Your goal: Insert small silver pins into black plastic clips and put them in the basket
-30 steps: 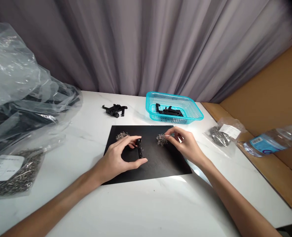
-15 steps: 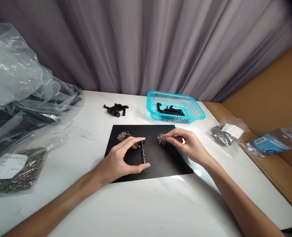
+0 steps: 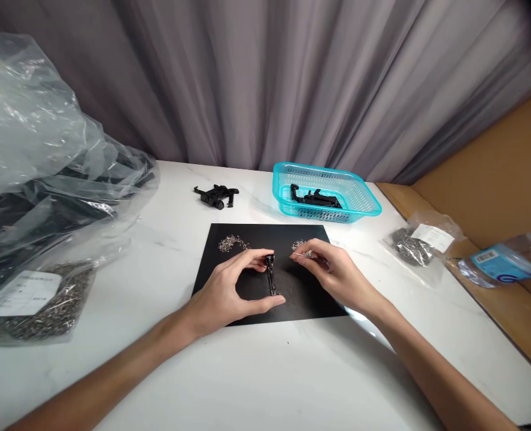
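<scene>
My left hand (image 3: pixel 222 291) grips a narrow black plastic part (image 3: pixel 271 276) by its two ends, fingers at the far end and thumb at the near one. The part stands over a black mat (image 3: pixel 251 314). My right hand (image 3: pixel 332 269) pinches a thin silvery tool (image 3: pixel 298 256) that looks like tweezers, its tip pointing left toward the black part but apart from it. Behind my right fingers lies a pile of tiny shiny metal pieces (image 3: pixel 299 245), partly hidden. A second pile of such metal pieces (image 3: pixel 229 243) lies beyond my left hand.
More black plastic parts (image 3: pixel 215 196) lie on the white table, and others sit in a blue basket (image 3: pixel 368 206). Bags of small metal pieces lie left (image 3: pixel 63 305) and right (image 3: pixel 411 246). Large clear plastic bags (image 3: pixel 45 137) fill the left; a bottle (image 3: pixel 503 263) lies right.
My right hand has drawn the tool back from the right metal pile, leftward and nearer the black part. My left hand still holds that part. The view has shifted slightly.
</scene>
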